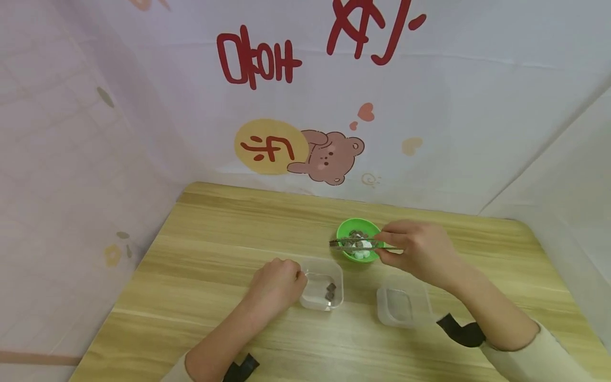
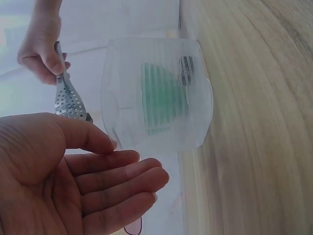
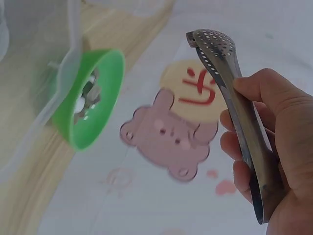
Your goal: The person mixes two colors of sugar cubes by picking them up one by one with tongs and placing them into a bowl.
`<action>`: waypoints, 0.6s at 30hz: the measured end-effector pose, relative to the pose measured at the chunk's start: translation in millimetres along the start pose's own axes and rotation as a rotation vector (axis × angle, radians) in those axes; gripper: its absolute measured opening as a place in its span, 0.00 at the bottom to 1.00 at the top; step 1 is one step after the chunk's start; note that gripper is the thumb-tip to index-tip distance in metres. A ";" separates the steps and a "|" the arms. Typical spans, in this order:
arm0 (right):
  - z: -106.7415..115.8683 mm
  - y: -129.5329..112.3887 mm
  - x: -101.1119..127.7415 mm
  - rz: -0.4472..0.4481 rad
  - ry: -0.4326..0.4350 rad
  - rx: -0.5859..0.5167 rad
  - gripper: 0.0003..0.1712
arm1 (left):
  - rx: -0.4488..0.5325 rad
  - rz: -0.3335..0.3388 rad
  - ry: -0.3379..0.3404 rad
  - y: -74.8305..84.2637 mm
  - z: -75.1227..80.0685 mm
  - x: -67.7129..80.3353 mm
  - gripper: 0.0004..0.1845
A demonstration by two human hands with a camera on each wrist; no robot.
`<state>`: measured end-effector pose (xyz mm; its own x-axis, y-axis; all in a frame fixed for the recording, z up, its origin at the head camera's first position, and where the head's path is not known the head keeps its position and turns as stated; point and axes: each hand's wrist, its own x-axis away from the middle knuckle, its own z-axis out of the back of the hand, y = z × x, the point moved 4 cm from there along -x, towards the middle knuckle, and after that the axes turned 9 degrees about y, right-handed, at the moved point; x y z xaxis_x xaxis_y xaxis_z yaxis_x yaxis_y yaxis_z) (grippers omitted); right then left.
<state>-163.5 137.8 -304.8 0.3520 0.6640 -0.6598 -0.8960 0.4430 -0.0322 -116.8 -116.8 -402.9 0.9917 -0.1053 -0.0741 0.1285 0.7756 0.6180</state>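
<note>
My right hand [image 1: 422, 252] grips metal tongs [image 3: 242, 122] with perforated ends, held level above a green bowl [image 1: 345, 227]. A small brown cube [image 3: 191, 38] sits between the tong tips in the right wrist view. White round pieces [image 1: 361, 254] and brown cubes [image 1: 358, 233] lie in the bowl. At the left rim of a clear plastic container [image 1: 315, 290] is my left hand [image 1: 279, 284], its thumb and forefinger pinching the edge. Two brown cubes [image 1: 330, 292] rest inside that container, toward its right side.
A second clear container [image 1: 419, 302] stands to the right on the wooden table [image 1: 191, 254], below my right forearm. White fabric walls [image 1: 453, 132] with red writing and a printed bear [image 1: 329, 159] enclose the table at the back and sides.
</note>
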 end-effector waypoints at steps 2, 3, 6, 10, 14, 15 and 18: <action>3.8 8.5 8.7 -0.036 0.031 0.011 0.14 | -0.002 0.003 -0.001 0.0 -0.6 -0.4 0.24; 5.3 12.6 13.1 -0.048 0.045 0.020 0.14 | -0.003 0.006 -0.002 -0.2 -0.8 -0.5 0.24; 8.8 24.6 26.5 -0.091 0.066 0.038 0.12 | -0.007 0.014 -0.004 0.5 -1.0 -1.2 0.24; 10.3 36.5 44.2 -0.149 0.070 0.048 0.11 | -0.005 0.024 -0.012 0.9 -1.2 -1.6 0.23; 10.8 43.8 58.9 -0.208 0.059 0.060 0.12 | -0.002 0.029 -0.018 1.2 -1.7 -1.7 0.23; 10.9 45.3 61.8 -0.222 0.054 0.063 0.12 | -0.003 0.030 -0.019 1.2 -1.8 -1.8 0.23; 11.7 47.9 68.4 -0.256 0.034 0.072 0.12 | -0.008 0.032 -0.021 1.3 -2.2 -1.6 0.24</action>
<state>-179.2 211.4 -342.7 0.5545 0.5048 -0.6616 -0.7566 0.6368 -0.1483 -118.2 -114.2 -403.8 0.9949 -0.0935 -0.0380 0.0970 0.7836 0.6136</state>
